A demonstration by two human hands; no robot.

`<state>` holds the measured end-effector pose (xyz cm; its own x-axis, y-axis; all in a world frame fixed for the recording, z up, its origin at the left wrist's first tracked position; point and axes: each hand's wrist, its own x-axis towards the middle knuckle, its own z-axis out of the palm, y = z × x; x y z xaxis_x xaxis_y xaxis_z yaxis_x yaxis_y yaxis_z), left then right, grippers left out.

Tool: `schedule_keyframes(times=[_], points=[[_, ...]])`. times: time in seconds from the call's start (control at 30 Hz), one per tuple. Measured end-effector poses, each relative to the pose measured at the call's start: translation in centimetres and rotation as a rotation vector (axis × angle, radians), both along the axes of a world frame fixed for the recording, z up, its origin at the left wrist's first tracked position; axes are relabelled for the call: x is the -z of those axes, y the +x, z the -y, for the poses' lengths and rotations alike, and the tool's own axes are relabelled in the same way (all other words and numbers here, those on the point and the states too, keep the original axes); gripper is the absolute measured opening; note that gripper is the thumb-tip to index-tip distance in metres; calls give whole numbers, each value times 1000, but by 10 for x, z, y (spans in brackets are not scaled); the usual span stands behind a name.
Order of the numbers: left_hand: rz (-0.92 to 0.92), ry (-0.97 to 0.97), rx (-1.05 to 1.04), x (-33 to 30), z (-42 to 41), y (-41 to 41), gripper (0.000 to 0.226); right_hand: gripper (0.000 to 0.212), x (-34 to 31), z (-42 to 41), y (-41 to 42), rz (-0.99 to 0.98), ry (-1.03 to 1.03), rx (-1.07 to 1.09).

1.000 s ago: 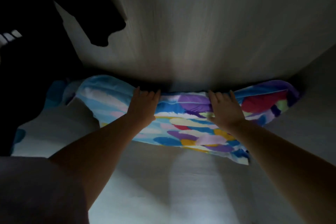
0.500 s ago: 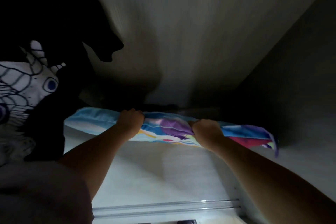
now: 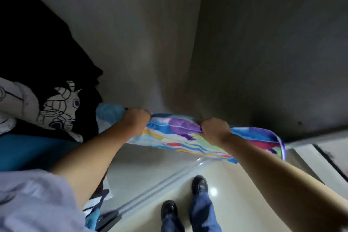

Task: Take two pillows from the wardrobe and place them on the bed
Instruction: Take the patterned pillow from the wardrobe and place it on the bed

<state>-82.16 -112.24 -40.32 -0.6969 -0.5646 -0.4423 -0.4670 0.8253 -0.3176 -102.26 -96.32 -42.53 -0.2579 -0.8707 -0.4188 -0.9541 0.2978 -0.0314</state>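
A pillow [image 3: 175,137] in a bright cover of blue, purple, yellow and red patches hangs in the air before the wardrobe's grey inner wall [image 3: 143,43]. My left hand [image 3: 136,119] grips its upper edge near the left end, fingers curled into the fabric. My right hand [image 3: 214,128] grips the same edge nearer the middle. The pillow's right end [image 3: 271,141] droops free. The bed is not in view.
Black and white printed garments [image 3: 58,107] hang at the left, above a blue surface [image 3: 28,150]. The wardrobe's sliding-door track [image 3: 162,186] crosses the pale floor. My two dark shoes [image 3: 199,184] stand just outside it. A grey side panel [image 3: 273,52] rises at the right.
Both hands went from lying flat on the pillow to gripping its edge, then pulled it out of the wardrobe towards me. The view has tilted down to show floor and shoes.
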Motion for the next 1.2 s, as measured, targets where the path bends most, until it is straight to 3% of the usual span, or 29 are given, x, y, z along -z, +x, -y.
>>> schedule_keyframes(times=[0.27,0.4,0.57,0.87,1.03,1.2], points=[[-57,180,210,-77,-79,-51,35,26,-80,-130,-17,-19,-45,234],[-36,314,362,-94,-143,-100,33,35,-112,-219,-42,-8,7,303],[23,314,577,-105,-253,-183,32,36,-142,-344,-87,1,72,443],[-59,435,681,-130,-468,-323,24,23,-191,-562,-195,-152,156,608],[-179,526,653,-152,-518,-394,29,25,-225,-611,-269,-289,159,648],[-284,540,637,-171,-516,-468,27,26,-257,-607,-346,-396,101,617]])
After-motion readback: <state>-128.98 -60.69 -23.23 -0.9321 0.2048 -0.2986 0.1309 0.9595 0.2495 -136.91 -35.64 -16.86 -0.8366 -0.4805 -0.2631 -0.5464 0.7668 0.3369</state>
